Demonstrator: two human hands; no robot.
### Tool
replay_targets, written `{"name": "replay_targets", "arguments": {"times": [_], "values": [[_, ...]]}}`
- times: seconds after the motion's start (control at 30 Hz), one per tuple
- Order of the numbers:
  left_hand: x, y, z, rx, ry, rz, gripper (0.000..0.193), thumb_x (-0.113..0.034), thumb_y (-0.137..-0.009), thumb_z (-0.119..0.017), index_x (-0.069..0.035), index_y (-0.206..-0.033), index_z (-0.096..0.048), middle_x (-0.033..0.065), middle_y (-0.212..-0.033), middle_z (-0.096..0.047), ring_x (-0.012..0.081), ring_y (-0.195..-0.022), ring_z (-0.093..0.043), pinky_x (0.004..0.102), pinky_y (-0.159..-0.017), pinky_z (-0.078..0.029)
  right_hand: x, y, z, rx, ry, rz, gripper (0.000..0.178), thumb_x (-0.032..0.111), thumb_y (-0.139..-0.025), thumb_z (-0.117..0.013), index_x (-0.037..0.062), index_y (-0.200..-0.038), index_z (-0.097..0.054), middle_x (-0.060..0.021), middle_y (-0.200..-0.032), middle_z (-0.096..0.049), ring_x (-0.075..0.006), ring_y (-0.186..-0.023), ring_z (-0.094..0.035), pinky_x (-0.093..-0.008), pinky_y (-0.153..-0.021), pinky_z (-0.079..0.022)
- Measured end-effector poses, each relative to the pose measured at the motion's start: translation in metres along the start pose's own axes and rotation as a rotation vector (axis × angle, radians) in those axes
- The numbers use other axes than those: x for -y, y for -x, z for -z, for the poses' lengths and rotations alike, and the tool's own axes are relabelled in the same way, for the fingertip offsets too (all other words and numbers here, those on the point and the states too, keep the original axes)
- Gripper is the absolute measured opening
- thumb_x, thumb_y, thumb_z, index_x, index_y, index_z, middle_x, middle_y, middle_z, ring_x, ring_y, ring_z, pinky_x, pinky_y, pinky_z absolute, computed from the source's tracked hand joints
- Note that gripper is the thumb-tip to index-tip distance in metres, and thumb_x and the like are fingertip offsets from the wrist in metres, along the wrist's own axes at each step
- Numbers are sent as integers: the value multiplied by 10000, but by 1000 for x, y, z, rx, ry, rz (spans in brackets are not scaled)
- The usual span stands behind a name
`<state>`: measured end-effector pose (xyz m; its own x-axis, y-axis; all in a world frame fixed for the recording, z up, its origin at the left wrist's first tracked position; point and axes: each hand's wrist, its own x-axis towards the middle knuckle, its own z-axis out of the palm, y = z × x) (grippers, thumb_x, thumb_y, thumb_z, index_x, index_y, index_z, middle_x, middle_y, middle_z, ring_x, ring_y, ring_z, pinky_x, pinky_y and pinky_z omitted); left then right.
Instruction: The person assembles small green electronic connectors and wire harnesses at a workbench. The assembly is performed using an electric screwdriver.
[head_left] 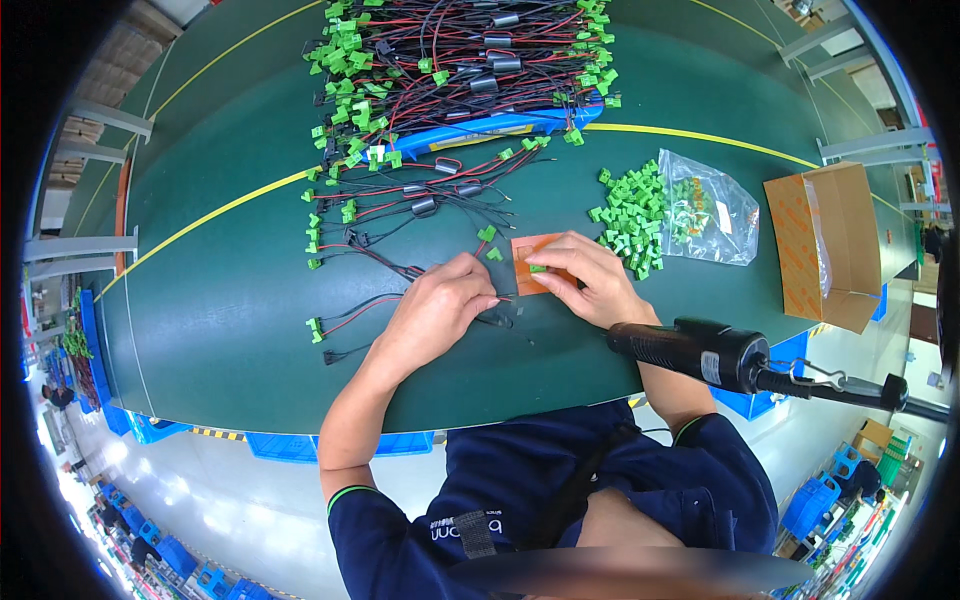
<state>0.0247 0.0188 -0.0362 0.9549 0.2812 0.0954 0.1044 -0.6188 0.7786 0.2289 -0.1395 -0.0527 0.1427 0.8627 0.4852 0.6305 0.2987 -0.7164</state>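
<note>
Setting: a person leans over a dark green counter [230,300] crossed by a curved yellow line, seen from above.
Left hand [437,305]: rests on the counter near its front edge, fingers curled narrow and pinching a thin red and black wire [352,310] whose free end points toward the orange block.
Right hand [583,275]: just right of the left hand, fingers closed lightly on a small orange block [527,262] and pressing it to the counter; a green connector [539,268] sits on the block beside the fingertips.
Orange block: near the middle of the counter, a little toward the front edge, between the two hands.
Loose connectors: a heap of small green connectors [632,212] lies just right of the right hand, touching a clear plastic bag [712,210] with more inside.
Wire bundle: a large tangle of red and black wires with green ends [450,60] fills the far edge, trailing down toward the hands.
Box: an open cardboard box [825,245] stands at the right edge.
Tool: a black powered driver [700,352] hangs over the front right corner, touching neither hand.
</note>
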Motion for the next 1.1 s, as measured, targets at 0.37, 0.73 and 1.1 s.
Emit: {"name": "replay_targets", "arguments": {"times": [0.37,0.73,1.1], "values": [[1,-1,-2,16,214,209,140,-40,-820,-836,22,-913,-752,92,-962,-701,223,-832,-696,346,-720,-552,11,-2,-5,82,146,-10,232,118,-847,-823,112,-1054,-720,-50,-885,-665,-265,-871,-661,-398,-791,-529],[6,-4,3,23,251,68,121,-71,-931,-752,38,-969,-718,95,-967,-685,213,-849,-656,337,-732,-530,-1,6,-14,187,271,31,240,191,-832,-850,142,-958,-651,-8,-845,-631,-217,-835,-622,-381,-776,-441],[7,-3,0,-22,284,68,87,-46,-962,-724,33,-992,-704,100,-1016,-659,181,-818,-639,327,-694,-520,6,4,-8,213,260,-33,279,134,-788,-869,121,-976,-663,-28,-880,-658,-243,-838,-632,-388,-753,-436]]}}
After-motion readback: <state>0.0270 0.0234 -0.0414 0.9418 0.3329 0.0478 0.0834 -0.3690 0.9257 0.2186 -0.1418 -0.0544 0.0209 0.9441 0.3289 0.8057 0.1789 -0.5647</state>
